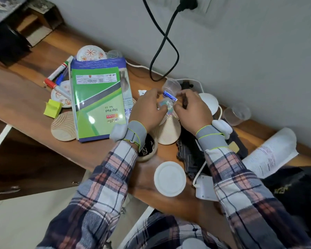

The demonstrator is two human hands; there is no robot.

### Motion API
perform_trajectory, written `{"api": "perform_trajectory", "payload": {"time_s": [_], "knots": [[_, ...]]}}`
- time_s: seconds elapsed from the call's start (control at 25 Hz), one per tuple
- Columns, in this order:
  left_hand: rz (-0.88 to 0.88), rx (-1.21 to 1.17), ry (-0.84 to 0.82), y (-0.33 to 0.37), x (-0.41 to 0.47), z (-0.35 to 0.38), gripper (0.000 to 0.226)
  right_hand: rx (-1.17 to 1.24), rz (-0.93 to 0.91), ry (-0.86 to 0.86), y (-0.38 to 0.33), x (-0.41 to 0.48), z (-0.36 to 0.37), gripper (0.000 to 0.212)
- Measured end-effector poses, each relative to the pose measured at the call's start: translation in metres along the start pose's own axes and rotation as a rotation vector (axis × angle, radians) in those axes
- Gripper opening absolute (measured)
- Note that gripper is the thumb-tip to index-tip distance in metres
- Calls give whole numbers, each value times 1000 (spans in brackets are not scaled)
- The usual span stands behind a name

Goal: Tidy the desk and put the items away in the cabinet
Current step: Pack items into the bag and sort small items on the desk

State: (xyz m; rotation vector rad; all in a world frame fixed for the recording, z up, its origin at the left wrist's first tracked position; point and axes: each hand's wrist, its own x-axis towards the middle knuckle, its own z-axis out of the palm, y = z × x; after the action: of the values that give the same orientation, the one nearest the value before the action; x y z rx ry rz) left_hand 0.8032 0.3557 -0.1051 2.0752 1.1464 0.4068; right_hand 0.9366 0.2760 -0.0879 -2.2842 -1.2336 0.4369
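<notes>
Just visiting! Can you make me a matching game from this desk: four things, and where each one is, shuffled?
1 green slip pad
2 yellow note block
3 white round lid
4 shiny packet

A held by left hand and right hand
B between the two sleeves
C on a blue book
D left of the pad

Pairs: 1-C, 2-D, 3-B, 4-A

A black plug (187, 2) sits in a white socket plate (203, 13) on the grey wall (258, 60) — its black cable (171, 24) hangs down in a loop. Far left, a dark box (5, 45) stands beside an open wooden niche (38, 24).
</notes>
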Motion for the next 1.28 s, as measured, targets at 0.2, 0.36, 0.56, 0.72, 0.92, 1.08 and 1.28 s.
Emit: {"api": "perform_trajectory", "payload": {"time_s": [0.2, 0.36, 0.56, 0.72, 0.92, 1.08, 1.28], "knots": [[-80, 143, -67, 7, 37, 17, 47, -36, -20, -61, -1, 49, 15, 54], [-102, 278, -12, 12, 52, 35, 35, -10, 21, -45, 3, 65, 26, 55], [-116, 271, 50, 19, 63, 45, 32, 30, 68, 12, 8, 71, 28, 46], [-66, 122, 34, 24, 59, 35, 37, 118, 76, 41, 8, 64, 18, 48], [-34, -7, 28, 35, 32, 25, 30, 103, 43, 135, 14, 36, -9, 47], [51, -82, 70, 63, 6, 18, 28, 113, 10, 169, 16, -4, -37, 47], [289, -42, 54, 130, -39, 29, 30, 149, 22, 353, 31, -65, -97, 47]]}}
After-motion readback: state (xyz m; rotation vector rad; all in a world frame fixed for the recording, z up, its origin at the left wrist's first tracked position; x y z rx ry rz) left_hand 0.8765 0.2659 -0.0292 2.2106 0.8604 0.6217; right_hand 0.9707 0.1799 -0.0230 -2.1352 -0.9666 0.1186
